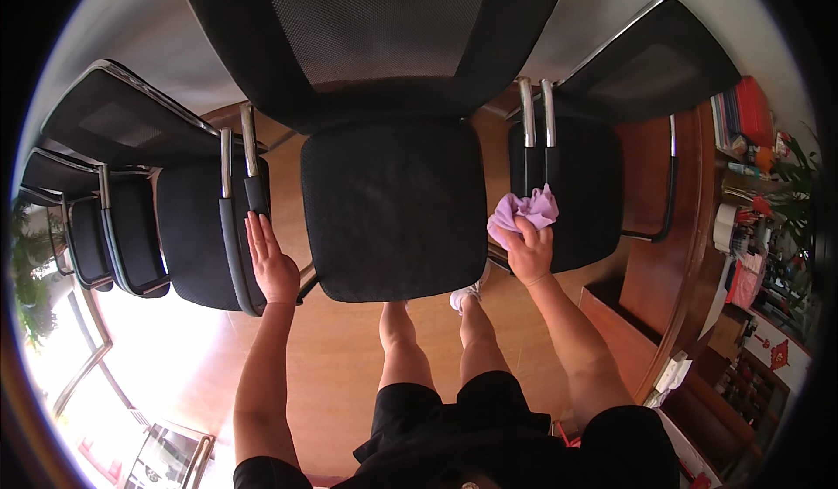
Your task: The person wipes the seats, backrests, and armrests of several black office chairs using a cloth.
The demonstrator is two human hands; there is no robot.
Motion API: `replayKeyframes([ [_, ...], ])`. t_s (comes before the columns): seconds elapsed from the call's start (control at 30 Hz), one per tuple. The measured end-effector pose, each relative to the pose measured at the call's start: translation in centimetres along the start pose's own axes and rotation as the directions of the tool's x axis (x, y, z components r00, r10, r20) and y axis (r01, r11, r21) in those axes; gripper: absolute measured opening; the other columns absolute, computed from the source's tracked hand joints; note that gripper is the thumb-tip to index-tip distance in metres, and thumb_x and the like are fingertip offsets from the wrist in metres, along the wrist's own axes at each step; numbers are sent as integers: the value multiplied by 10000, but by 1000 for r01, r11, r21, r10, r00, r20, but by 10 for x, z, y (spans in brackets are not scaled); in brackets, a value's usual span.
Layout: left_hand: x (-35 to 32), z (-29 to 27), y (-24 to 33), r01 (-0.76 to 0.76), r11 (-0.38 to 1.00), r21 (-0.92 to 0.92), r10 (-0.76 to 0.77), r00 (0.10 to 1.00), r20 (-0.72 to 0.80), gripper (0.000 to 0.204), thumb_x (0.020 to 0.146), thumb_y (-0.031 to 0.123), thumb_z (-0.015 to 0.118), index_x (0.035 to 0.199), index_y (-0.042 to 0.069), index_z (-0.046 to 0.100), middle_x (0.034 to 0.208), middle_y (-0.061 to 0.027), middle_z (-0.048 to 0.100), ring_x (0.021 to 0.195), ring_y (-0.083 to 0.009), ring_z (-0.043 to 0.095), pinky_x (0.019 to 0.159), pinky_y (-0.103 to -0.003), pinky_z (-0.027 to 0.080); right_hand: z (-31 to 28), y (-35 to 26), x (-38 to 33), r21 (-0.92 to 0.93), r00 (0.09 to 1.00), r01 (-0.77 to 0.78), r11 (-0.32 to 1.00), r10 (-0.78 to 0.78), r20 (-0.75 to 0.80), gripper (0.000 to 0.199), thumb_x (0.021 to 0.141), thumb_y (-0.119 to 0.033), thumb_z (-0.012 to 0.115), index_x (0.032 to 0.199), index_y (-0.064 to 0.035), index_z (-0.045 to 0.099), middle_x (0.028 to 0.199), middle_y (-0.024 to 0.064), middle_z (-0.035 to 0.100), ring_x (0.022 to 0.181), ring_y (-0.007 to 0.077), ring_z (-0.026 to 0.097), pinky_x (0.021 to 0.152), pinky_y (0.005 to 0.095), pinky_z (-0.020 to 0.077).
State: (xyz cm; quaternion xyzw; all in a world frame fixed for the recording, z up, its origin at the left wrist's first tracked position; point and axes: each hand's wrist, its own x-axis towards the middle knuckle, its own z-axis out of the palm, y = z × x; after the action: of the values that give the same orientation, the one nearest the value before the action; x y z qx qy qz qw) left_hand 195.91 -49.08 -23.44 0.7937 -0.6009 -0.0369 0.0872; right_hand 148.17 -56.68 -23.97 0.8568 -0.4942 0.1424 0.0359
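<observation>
I stand in front of a black mesh-backed office chair (393,201). My left hand (271,262) lies flat and open on the chair's left armrest (255,201). My right hand (530,249) grips a crumpled purple cloth (522,210) pressed against the chair's right armrest (529,153), whose upper part is a chrome bar. My bare legs and a white shoe (465,295) show below the seat.
Black chairs with chrome frames stand on both sides: two on the left (188,218), one on the right (602,183). A curved wooden desk (681,253) runs along the right, with cluttered shelves and a plant (790,175) beyond. Bright sunlight falls on the wooden floor at lower left.
</observation>
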Motion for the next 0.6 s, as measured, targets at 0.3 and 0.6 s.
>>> replayKeyframes([
  [0.3,-10,-9,-3,30,983,-179,-25,999,30,725,875,-22,534,1562,-24,301,1631,-236,271,1471,-430,335,1184,-438,336,3,6,-3,20,998,58,998,-58,2,247,839,-176,743,1063,-273,780,1206,3,574,1146,309,565,944,445,463],
  [0.6,71,-2,-24,722,232,-651,-494,664,561,357,926,287,733,1064,-20,612,828,-138,721,782,-208,751,696,-334,582,4,6,-7,56,996,50,997,-54,69,314,858,-124,679,1142,-233,762,1284,38,580,1167,334,546,1007,453,422],
])
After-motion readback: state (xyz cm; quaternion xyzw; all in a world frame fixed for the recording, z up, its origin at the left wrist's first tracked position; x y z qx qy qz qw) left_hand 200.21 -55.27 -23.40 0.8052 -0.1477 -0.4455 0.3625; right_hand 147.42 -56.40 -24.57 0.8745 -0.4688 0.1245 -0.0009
